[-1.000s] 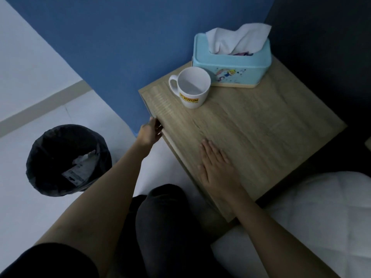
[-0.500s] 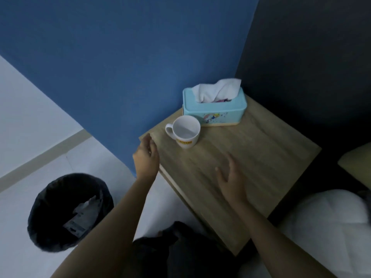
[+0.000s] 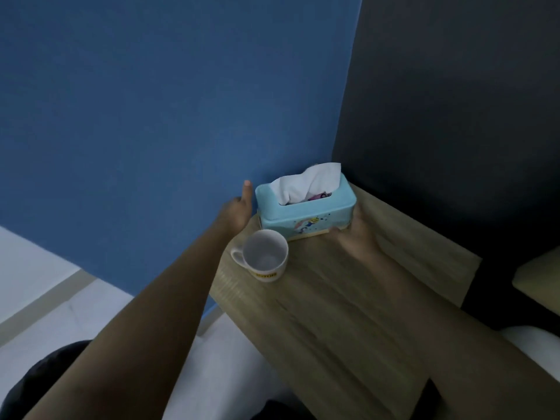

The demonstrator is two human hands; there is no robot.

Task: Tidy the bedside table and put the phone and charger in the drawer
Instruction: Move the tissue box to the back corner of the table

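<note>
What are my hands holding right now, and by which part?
Apparently the tissue box, by its two short ends: left hand at the left end, right hand at the right. Blur hides whether they grip.

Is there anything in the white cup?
Empty. The white mug stands upright on the bedside table, and you can see its bare white bottom.

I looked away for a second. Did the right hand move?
Yes. The right hand went from the table's near edge to the back, past the mug, and now touches the tissue box at its right end.
</note>
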